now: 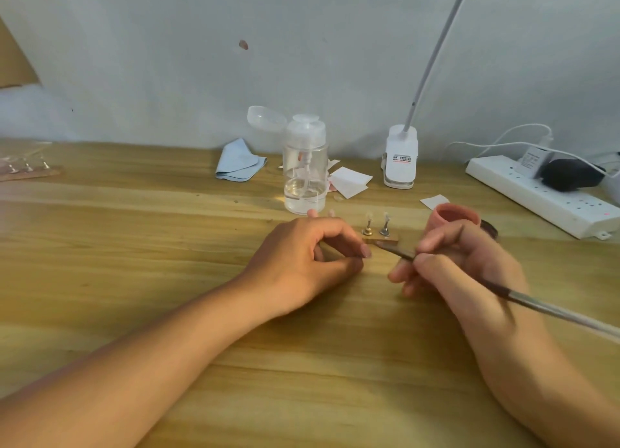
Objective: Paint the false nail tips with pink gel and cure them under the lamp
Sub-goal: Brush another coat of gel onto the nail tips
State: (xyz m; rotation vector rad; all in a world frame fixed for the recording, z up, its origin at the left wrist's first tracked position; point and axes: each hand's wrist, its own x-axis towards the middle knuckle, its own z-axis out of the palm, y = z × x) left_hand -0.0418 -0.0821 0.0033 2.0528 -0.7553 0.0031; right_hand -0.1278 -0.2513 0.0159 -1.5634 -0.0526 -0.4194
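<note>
My left hand [312,256] lay just in front of the pump bottle [305,172], its fingers curled in and pinching the left end of the small wooden strip [385,239]. Two little metal stands rose from the strip's bare end, each with a pale, translucent nail tip [370,216] on top (blurred, so I could not tell whether any pink was on them). Two more tips peeped over my knuckles, nearer the bottle.

In front and to the right of the bottle, my right hand [469,266] had thumb and fingers closed round the brush [503,293], a thin dark shaft running into a silvery, glossy handle. Its fine tip sat against the strip's near edge, below the stands. My right fingers hid the near side of the pink gel pot [453,214], a round, matt, salmon-coloured cup to the bottle's right.

The bottle itself was a clear plastic cylinder with a little clear liquid at the bottom and a white pump top, its domed lid flipped back. Left of it lay a crumpled pale blue cloth [238,162]; right of it, flat white paper squares [349,180], then the lamp's white clamp [401,155] with its thin bent neck, and farther right a long white power strip [536,196] with plugs and cables. The table [134,229] was smooth, with a yellowish grain.
</note>
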